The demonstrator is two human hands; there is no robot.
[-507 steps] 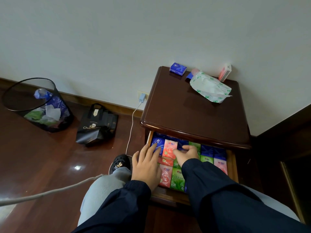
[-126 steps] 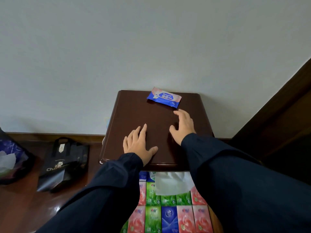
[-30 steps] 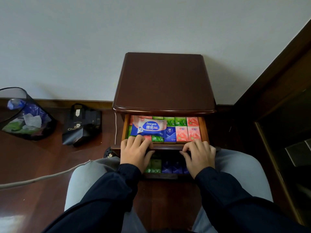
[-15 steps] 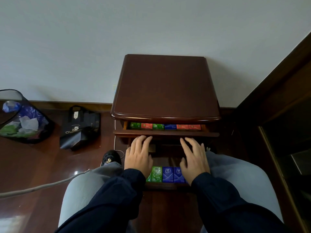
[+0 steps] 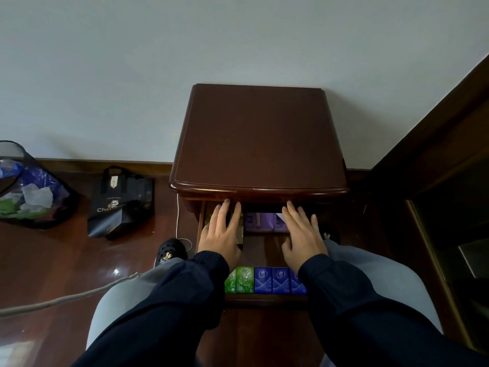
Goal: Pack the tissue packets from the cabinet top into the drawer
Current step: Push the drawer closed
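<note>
Since no tissue packets lie on the cabinet top (image 5: 260,133), the packing looks done; green and blue tissue packets (image 5: 264,279) show in a lower drawer (image 5: 264,298) standing open below the wrists; the left hand (image 5: 221,234) and right hand (image 5: 301,235) press flat, fingers straight and holding nothing, beneath the top's front edge, apparently on the upper drawer's front; closing the lower drawer seems left.

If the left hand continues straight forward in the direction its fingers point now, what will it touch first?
Most likely the dark front just under the cabinet top. The left hand points its straight fingers toward that overhanging edge, and the tips already look at it; depth is unclear, so contact cannot be confirmed.
</note>
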